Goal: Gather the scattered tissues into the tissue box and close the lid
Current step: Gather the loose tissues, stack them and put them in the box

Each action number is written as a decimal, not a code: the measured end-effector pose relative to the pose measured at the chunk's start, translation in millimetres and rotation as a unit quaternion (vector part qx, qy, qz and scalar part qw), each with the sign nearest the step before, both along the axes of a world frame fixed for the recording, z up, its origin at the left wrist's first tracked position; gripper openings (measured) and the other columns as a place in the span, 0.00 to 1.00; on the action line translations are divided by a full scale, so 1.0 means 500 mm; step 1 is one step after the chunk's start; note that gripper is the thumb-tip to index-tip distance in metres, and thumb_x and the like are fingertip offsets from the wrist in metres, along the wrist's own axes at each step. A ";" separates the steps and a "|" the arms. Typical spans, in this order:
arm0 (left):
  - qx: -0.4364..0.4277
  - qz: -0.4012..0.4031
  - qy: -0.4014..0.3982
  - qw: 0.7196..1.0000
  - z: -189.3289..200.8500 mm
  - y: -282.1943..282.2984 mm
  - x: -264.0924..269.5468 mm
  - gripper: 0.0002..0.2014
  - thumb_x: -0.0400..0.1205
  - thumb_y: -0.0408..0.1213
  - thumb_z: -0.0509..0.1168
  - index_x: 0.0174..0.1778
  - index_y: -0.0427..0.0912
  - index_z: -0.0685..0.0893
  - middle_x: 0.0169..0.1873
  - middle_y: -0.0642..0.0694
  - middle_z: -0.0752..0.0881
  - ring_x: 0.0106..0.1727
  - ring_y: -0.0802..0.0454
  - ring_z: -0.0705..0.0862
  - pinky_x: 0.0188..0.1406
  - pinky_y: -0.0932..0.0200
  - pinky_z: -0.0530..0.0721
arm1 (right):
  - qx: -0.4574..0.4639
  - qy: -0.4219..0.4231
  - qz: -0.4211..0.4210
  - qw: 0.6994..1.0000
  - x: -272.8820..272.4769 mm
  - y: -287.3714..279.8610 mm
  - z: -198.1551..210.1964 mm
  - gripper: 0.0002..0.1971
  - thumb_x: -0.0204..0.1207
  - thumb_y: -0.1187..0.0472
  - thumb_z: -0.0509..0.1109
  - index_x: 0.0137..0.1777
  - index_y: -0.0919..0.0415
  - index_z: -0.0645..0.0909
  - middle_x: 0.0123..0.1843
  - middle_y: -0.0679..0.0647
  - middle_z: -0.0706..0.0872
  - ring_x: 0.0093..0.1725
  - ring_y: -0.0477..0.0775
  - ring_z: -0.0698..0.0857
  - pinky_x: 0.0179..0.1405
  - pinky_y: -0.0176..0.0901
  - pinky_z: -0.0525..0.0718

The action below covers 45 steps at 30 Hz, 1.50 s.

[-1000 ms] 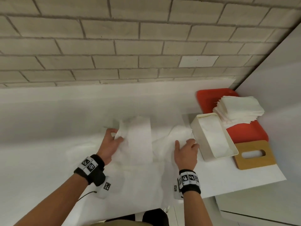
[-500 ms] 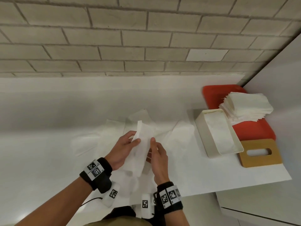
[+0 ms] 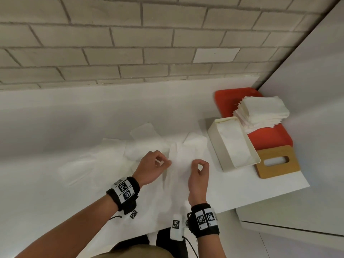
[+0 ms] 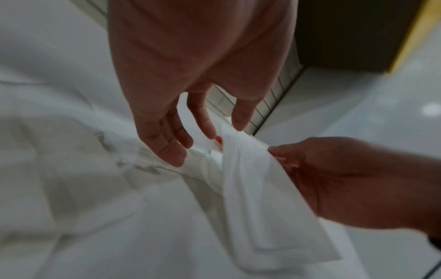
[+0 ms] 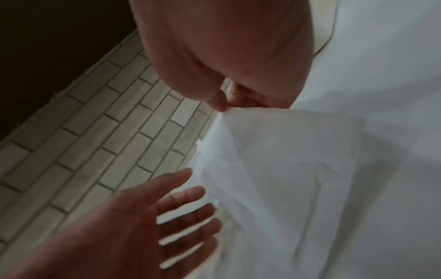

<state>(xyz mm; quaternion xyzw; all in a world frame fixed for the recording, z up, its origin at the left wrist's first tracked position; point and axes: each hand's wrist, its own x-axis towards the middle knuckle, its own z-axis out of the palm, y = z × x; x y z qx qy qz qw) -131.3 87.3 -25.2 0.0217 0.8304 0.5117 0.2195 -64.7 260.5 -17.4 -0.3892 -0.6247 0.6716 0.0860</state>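
Note:
A white tissue (image 3: 179, 162) hangs above the table between my hands. My left hand (image 3: 167, 162) pinches its left top edge between thumb and index finger (image 4: 205, 124), with the other fingers loose. At the right top corner my right hand (image 3: 200, 169) pinches it as well, thumb tip (image 5: 218, 102) on the paper. More loose tissues (image 3: 143, 133) lie flat on the white table below and behind. To the right stands the open white tissue box (image 3: 216, 138) with tissues inside. Its wooden slotted lid (image 3: 277, 168) lies flat beside it.
A red tray (image 3: 229, 97) at the back right carries a stack of folded tissues (image 3: 260, 112). A brick wall runs behind the table and a white panel closes the right side. The table's front edge (image 3: 270, 199) runs just right of my right wrist.
My hands left the table, where they lay on the tissues, lifted one tissue and met over it. They have since drawn apart, spreading it by its top edge.

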 end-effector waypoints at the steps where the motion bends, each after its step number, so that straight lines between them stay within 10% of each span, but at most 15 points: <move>1: -0.036 -0.014 0.028 0.999 -0.014 0.007 -0.010 0.09 0.85 0.51 0.75 0.53 0.52 0.84 0.55 0.53 0.84 0.52 0.54 0.88 0.56 0.58 0.87 | 0.027 -0.011 0.002 1.000 0.007 0.012 -0.004 0.03 0.93 0.54 0.66 0.61 0.44 0.77 0.49 0.50 0.88 0.50 0.59 0.85 0.50 0.48 0.85; 5: -0.137 -0.042 0.089 0.986 -0.053 0.048 -0.043 0.11 0.86 0.50 0.71 0.56 0.50 0.80 0.53 0.53 0.80 0.52 0.49 0.84 0.55 0.52 0.85 | 0.091 -0.038 0.068 0.993 0.034 0.066 -0.021 0.20 0.89 0.63 0.70 0.70 0.35 0.78 0.49 0.52 0.91 0.52 0.53 0.91 0.45 0.42 0.84; 11: -0.279 -0.103 0.105 0.949 -0.069 0.115 -0.046 0.21 0.87 0.55 0.66 0.65 0.42 0.77 0.62 0.45 0.76 0.63 0.42 0.76 0.58 0.43 0.85 | 0.118 0.038 0.053 0.991 0.006 0.123 0.047 0.19 0.86 0.73 0.70 0.53 0.46 0.94 0.58 0.41 0.95 0.64 0.48 0.91 0.65 0.45 0.86; 16: -0.235 -0.053 0.082 0.967 -0.072 0.117 -0.065 0.05 0.87 0.41 0.67 0.54 0.44 0.85 0.56 0.46 0.83 0.60 0.41 0.83 0.55 0.46 0.85 | 0.007 0.151 0.020 0.988 -0.048 0.151 0.101 0.16 0.84 0.70 0.75 0.65 0.50 0.89 0.70 0.53 0.90 0.62 0.54 0.91 0.57 0.51 0.90; 21: -0.196 -0.013 0.040 0.980 -0.064 0.077 -0.078 0.07 0.85 0.39 0.74 0.42 0.51 0.85 0.45 0.51 0.89 0.52 0.45 0.89 0.54 0.46 0.89 | 0.059 0.029 0.053 0.996 -0.110 0.153 0.012 0.23 0.80 0.71 0.77 0.69 0.46 0.84 0.74 0.52 0.85 0.57 0.53 0.91 0.61 0.54 0.93; 28: -0.262 -0.080 0.115 0.955 -0.070 0.090 -0.046 0.17 0.85 0.54 0.70 0.61 0.46 0.81 0.60 0.52 0.78 0.61 0.49 0.78 0.55 0.47 0.85 | 0.202 -0.063 0.082 0.974 -0.120 0.164 -0.075 0.25 0.78 0.75 0.73 0.71 0.54 0.79 0.73 0.60 0.81 0.68 0.66 0.87 0.74 0.52 0.85; 45: -0.201 -0.111 0.188 0.955 0.089 0.034 -0.073 0.06 0.88 0.41 0.67 0.45 0.50 0.82 0.45 0.60 0.79 0.48 0.56 0.80 0.50 0.54 0.82 | 0.228 -0.119 0.161 0.953 -0.100 0.142 -0.071 0.25 0.81 0.72 0.76 0.77 0.63 0.76 0.83 0.61 0.68 0.77 0.64 0.79 0.73 0.35 0.68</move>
